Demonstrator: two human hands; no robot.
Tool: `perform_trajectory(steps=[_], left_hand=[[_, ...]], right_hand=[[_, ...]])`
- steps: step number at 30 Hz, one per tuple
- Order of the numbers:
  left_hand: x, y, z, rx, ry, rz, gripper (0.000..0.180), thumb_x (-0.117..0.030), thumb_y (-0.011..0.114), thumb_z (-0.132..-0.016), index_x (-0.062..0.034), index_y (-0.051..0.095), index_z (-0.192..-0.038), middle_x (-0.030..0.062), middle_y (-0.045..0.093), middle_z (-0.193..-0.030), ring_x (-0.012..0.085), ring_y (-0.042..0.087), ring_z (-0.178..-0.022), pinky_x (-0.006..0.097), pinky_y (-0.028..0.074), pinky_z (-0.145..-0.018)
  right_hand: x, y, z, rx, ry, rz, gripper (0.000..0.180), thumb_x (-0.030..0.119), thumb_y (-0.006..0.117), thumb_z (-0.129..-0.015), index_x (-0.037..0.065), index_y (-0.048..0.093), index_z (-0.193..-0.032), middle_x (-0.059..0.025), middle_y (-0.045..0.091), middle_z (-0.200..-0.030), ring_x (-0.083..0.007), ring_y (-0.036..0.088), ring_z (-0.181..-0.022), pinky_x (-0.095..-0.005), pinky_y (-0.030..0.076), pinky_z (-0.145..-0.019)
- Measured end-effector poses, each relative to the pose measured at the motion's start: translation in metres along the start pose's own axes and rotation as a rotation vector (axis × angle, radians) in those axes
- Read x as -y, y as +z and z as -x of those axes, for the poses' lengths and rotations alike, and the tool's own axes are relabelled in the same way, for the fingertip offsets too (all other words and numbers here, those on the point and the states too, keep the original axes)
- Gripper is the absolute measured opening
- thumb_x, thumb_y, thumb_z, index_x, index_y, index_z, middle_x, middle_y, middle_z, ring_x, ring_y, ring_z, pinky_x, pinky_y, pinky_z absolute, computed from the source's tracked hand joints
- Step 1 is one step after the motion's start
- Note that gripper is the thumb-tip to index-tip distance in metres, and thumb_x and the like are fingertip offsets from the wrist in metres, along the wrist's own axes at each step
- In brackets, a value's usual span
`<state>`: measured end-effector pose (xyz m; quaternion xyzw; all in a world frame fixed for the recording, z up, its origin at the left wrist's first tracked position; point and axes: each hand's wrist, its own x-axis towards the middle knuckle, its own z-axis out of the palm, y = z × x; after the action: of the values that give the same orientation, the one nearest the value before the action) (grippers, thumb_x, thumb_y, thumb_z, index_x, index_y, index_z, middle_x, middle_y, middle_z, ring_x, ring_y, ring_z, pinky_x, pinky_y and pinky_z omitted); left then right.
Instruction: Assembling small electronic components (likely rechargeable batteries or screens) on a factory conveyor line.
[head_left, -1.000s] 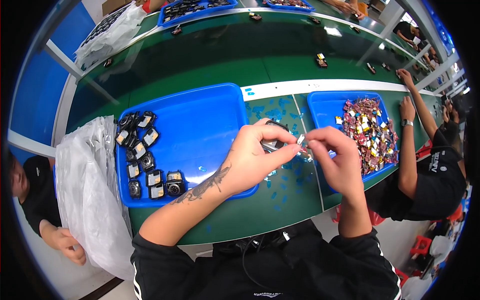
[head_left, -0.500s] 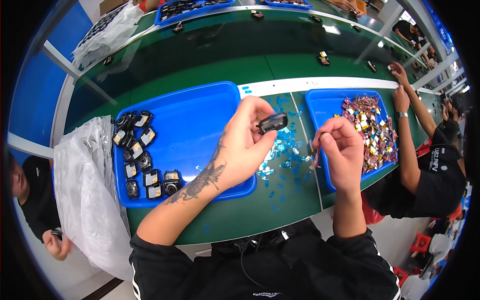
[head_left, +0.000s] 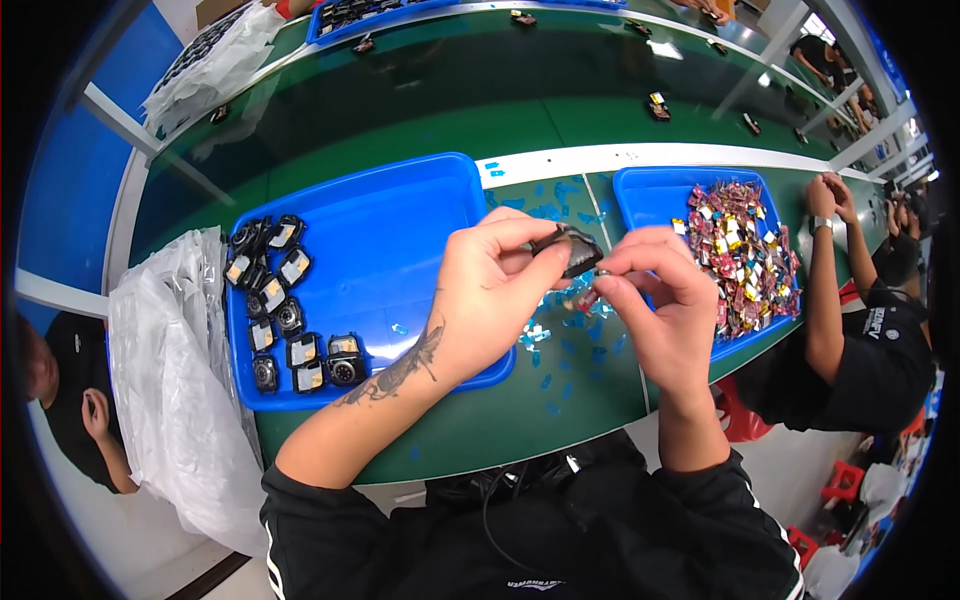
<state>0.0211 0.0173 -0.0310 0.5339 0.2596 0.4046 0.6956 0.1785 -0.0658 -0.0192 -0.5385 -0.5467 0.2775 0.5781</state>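
Note:
Between the thumb and fingers of my left hand [head_left: 490, 280] is a black watch case [head_left: 579, 252], tilted above the bench. My right hand [head_left: 665, 305] pinches a small reddish electronic part [head_left: 588, 299] at its fingertips, close beside the case; whether the two touch I cannot tell. Under my left forearm lies a blue tray [head_left: 400, 225] with several black watch cases [head_left: 288, 318] grouped along its left side. To the right, another blue tray [head_left: 648, 205] holds a heap of small reddish parts [head_left: 740, 250] with white and yellow bits.
Blue film scraps [head_left: 545, 375] litter the green bench between the trays. Behind a white rail [head_left: 570, 162], a dark green belt [head_left: 430, 110] carries scattered parts. A clear plastic bag [head_left: 165, 380] hangs at the left. A co-worker's hands [head_left: 830, 197] are beyond the right tray.
My right hand has moved left with the reddish part, up to the watch case. My left hand has shifted slightly and turned the case. Parts on the belt have slid a little right.

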Motion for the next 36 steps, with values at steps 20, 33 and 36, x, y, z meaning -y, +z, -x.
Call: perform_trajectory(steps=[20,33,36], left_hand=[[-0.001,0.006,0.004,0.059,-0.114,0.074,0.035,-0.005,0.058,-0.095,0.009,0.055,-0.127,0.0154,0.066,-0.114,0.0179,0.065,-0.102,0.03,0.056,-0.087],[0.007,0.016,0.01,0.091,0.005,0.175,0.036,-0.004,0.059,-0.094,0.0089,0.055,-0.127,0.0168,0.066,-0.114,0.0192,0.066,-0.1,0.03,0.056,-0.086],[0.007,0.016,0.011,0.102,0.014,0.148,0.036,-0.003,0.059,-0.094,0.009,0.055,-0.127,0.0172,0.066,-0.114,0.0194,0.066,-0.101,0.03,0.056,-0.086]], right_hand=[[0.011,0.001,-0.006,-0.008,-0.158,0.346,0.017,-0.004,0.07,-0.079,0.001,0.069,-0.095,-0.0091,0.067,-0.081,-0.0164,0.061,-0.065,-0.0254,0.047,-0.056],[0.018,0.004,-0.006,-0.105,-0.196,0.433,0.013,-0.005,0.071,-0.075,0.003,0.065,-0.083,-0.0067,0.067,-0.076,-0.0159,0.054,-0.055,-0.0272,0.041,-0.049],[0.019,0.004,-0.005,-0.118,-0.17,0.429,0.014,-0.005,0.071,-0.074,0.004,0.065,-0.082,-0.0062,0.067,-0.076,-0.0176,0.056,-0.056,-0.0278,0.041,-0.051]])
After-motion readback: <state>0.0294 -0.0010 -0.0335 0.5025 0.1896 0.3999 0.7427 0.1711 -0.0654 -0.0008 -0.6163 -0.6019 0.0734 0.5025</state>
